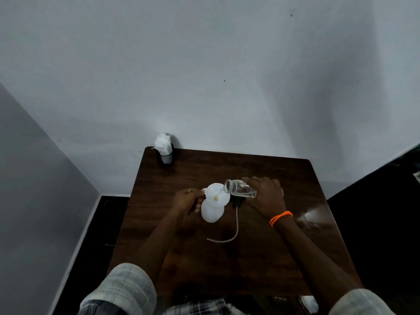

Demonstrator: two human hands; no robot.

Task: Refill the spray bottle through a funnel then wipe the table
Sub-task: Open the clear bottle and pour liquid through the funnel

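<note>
A white spray bottle [211, 213] stands on the dark wooden table [261, 258] with a white funnel [217, 195] seated in its neck. My left hand [187, 200] steadies the funnel and bottle at their left side. My right hand [264, 196] tips a clear glass bottle [238, 189] on its side, mouth over the funnel, and a thin stream of water runs in. The black spray head [237, 202] lies on the table beside the bottle, its pale dip tube [235, 230] curling toward me.
A black holder with white tissues [164, 148] stands at the table's far left corner against the wall. A wet, shiny patch [310, 217] shows near the right edge. Dark floor lies on both sides.
</note>
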